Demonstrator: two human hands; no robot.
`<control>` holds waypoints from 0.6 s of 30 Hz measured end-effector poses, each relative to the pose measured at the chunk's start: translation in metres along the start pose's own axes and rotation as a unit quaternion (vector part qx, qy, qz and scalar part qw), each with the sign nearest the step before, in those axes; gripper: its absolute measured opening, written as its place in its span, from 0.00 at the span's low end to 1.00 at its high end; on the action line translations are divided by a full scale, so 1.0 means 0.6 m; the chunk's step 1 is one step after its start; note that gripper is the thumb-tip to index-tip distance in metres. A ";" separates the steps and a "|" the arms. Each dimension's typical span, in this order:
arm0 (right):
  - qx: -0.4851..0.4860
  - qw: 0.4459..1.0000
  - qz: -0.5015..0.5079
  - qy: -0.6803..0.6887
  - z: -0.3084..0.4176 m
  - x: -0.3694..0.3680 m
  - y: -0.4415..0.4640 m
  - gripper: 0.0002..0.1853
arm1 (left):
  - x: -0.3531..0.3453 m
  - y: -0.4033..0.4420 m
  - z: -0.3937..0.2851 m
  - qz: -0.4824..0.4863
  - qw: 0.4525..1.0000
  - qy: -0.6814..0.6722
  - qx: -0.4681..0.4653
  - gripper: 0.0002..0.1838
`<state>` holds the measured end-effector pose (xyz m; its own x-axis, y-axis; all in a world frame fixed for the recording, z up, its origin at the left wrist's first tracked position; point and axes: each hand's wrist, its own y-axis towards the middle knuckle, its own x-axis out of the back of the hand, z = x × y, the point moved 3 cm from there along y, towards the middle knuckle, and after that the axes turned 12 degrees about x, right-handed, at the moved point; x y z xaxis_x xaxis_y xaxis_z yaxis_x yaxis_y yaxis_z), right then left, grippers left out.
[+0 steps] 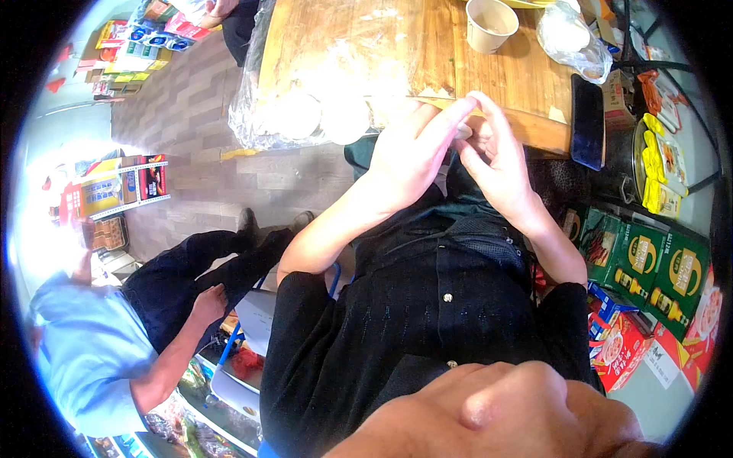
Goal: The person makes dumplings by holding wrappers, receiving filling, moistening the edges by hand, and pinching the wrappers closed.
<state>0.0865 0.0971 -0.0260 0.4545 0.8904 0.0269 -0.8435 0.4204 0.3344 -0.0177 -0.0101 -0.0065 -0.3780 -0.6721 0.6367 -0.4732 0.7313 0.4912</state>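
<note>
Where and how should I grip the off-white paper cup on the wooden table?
I'd take the off-white paper cup by its outer wall just below the rim, coming from the left: it looks upright and open, tapers toward its base, and a clear plastic bag lies to its right.

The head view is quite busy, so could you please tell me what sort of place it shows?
Probably a small grocery shop: packaged goods line a shelf, and green cartons and yellow packets sit near the table.
</note>
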 end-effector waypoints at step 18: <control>-0.043 0.995 0.076 0.045 0.041 -0.011 0.060 0.35 | 0.055 0.045 0.018 0.138 0.974 -0.120 0.131 0.35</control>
<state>0.0603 0.1022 0.0091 0.2959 0.9551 -0.0156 -0.9237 0.2903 0.2501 -0.0514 -0.0140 0.0215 -0.6801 -0.4853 0.5496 -0.5021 0.8545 0.1331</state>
